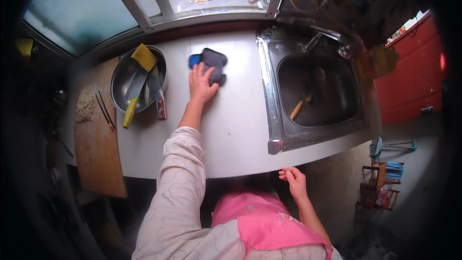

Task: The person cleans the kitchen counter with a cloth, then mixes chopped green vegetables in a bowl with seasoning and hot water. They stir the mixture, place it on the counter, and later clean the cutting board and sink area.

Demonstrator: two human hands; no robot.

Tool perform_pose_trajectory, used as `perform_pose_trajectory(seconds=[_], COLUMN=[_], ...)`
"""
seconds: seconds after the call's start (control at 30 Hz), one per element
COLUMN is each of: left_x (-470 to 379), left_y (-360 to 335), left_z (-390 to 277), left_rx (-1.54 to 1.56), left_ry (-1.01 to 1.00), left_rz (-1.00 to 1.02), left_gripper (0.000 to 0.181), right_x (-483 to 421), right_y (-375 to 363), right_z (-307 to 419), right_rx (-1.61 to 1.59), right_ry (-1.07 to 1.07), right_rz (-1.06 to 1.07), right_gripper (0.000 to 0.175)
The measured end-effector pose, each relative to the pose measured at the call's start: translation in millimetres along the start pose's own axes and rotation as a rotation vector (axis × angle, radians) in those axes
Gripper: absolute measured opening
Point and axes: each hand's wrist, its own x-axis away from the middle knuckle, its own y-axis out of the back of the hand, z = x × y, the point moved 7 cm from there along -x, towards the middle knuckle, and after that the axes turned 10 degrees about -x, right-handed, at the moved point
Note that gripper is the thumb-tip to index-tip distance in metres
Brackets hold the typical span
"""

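Observation:
My left hand [203,85] lies on a dark grey cloth [213,65] on the white countertop [234,115], its fingers over the cloth's near left part. A blue patch shows at the cloth's left side. In front of my body, just off the counter's front edge, my right hand [294,182] hangs with its fingers curled and nothing seen in it. Left of the cloth stands a metal bowl [121,79] with a yellow sponge [144,57], a yellow-handled knife [131,110] and another blade with a reddish handle [161,106] across it.
A wooden board [97,159] with noodles [86,104] and chopsticks [104,111] is at the left. The sink [317,90] at the right holds a wooden-handled brush or tool [297,109] under a faucet [312,42]. A window frame [216,18] borders the counter's back; a wooden chair [379,184] stands lower right.

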Motion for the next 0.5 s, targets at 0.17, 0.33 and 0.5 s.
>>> perform_pose_trajectory(seconds=[0.17,0.33,0.5], left_x=[81,184,268], left_y=[28,55,48], left_z=[-80,-122,-213], left_rx=[0.229,0.261,0.235], left_ry=[-0.343,-0.27,-0.194], left_rz=[0.091,0.068,0.081], left_gripper=[0.055,0.055,0.055], right_x=[-10,-14,-4], right_y=[-4,13,60], right_z=[15,29,15], right_rx=[0.05,0.057,0.035], right_ry=[0.06,0.112,0.125], right_rz=[0.106,0.222,0.33], right_gripper=[0.02,0.019,0.019])
